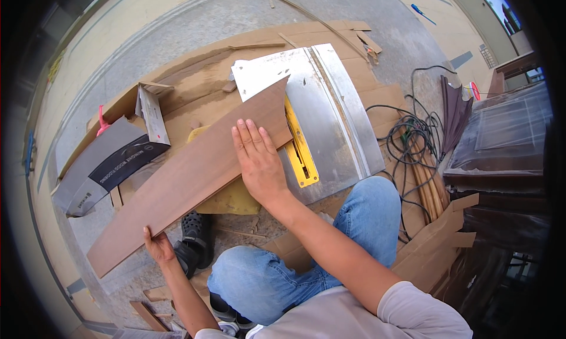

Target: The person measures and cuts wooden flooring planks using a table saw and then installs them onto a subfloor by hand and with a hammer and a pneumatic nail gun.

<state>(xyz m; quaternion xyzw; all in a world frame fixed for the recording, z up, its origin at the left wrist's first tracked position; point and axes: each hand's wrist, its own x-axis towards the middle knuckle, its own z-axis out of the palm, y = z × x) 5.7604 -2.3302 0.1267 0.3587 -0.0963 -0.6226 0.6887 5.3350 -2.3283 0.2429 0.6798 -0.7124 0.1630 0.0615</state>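
A long brown wooden floorboard [194,168] slants from the lower left up to the silver top of a table saw [333,132]. Its far end lies on the saw top, beside a yellow slotted insert [302,156]; I cannot make out a blade. My left hand [158,246] grips the board's near edge toward its lower-left end, thumb on top and the other fingers underneath. Pressed flat on the board near the saw is my right hand [257,159], fingers stretched out. The board hides part of the saw's left side and a yellow piece [233,198] below it.
An open flooring carton [121,159] stands at left with a pink-handled thing [102,120] behind it. Flattened cardboard [194,67] covers the floor under the saw. Tangled dark cable [415,138] and thin wood strips [425,185] lie at right. A blue-handled screwdriver [421,12] is far right.
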